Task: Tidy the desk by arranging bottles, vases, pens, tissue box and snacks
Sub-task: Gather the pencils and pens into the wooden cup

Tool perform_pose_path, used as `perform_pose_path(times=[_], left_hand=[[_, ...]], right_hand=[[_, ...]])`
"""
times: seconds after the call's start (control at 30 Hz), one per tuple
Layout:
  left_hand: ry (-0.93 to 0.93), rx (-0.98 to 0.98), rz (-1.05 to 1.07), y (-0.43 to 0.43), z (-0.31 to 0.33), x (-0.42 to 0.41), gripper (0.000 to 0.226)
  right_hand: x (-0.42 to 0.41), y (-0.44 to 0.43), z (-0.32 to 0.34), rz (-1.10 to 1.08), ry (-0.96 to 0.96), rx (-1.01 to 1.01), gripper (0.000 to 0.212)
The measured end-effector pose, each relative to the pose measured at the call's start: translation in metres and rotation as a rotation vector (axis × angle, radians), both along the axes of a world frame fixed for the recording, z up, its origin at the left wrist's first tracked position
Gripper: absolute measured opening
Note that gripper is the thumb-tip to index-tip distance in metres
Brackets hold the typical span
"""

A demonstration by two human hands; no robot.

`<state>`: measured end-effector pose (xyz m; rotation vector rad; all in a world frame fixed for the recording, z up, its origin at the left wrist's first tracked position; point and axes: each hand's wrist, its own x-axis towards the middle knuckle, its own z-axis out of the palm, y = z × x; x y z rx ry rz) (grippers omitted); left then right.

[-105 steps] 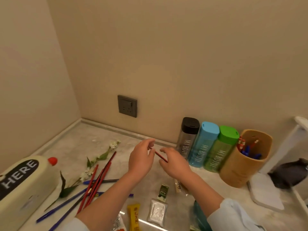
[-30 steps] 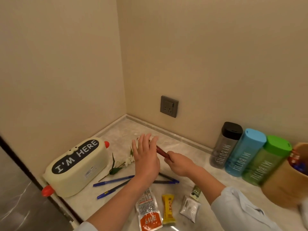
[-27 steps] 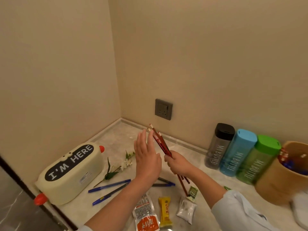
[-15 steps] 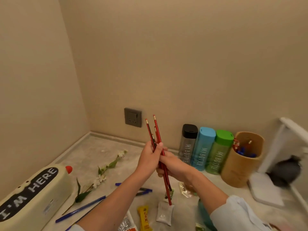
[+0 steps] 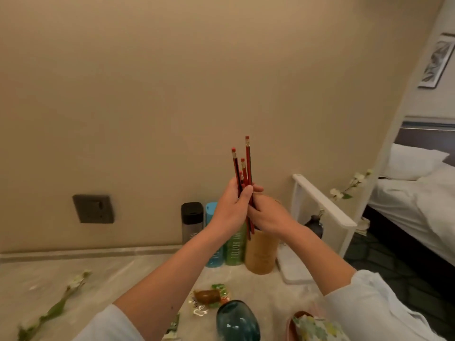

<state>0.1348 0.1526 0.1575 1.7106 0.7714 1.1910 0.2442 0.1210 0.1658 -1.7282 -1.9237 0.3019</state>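
Note:
Both hands hold a bunch of red pencils [image 5: 248, 159] upright, erasers up. My left hand [image 5: 231, 207] grips them from the left with its thumb over the shafts. My right hand [image 5: 267, 214] grips them lower down from the right. The pencil tips hang just above the wooden pen holder [image 5: 261, 253], whose mouth is hidden behind my hands. Left of the holder stand a black-capped bottle [image 5: 192, 221], a blue bottle [image 5: 211, 210] and a green bottle [image 5: 235, 247], partly covered by my left arm.
A flower stem [image 5: 53, 307] lies on the marble desk [image 5: 37, 274] at left. A wrapped snack [image 5: 209, 295], a teal glass vase [image 5: 236, 323] and a floral item [image 5: 312, 326] lie near me. A white rack [image 5: 322, 201] and dark vase [image 5: 315, 225] stand right of the holder.
Both hands have carried the upright pencils to the right, from in front of the bottles to over the pen holder. The view has swung right; the tissue box and blue pens have left it.

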Motion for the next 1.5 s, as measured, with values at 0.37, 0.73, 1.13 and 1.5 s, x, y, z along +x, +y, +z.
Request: perform_pose_path(times=[0.37,0.73,1.13,1.5], left_hand=[[0.276,0.160,0.060,0.050,0.002,0.058,0.022],[0.539,0.332,0.259,0.073,-0.038,0.054,0.033],[0.571,0.326,0.274,0.066,-0.061,0.041,0.035],[0.358,0.135,0.218,0.024,-0.069,-0.018,0.028]], right_hand=[[0.066,0.036,-0.019,-0.220,-0.093,0.091,0.034],[0.077,0.060,-0.095,-0.352,-0.258,-0.005,0.029],[0.078,0.048,-0.099,-0.364,0.050,0.107,0.047],[0.017,0.009,-0.091,-0.209,0.159,0.410,0.027]])
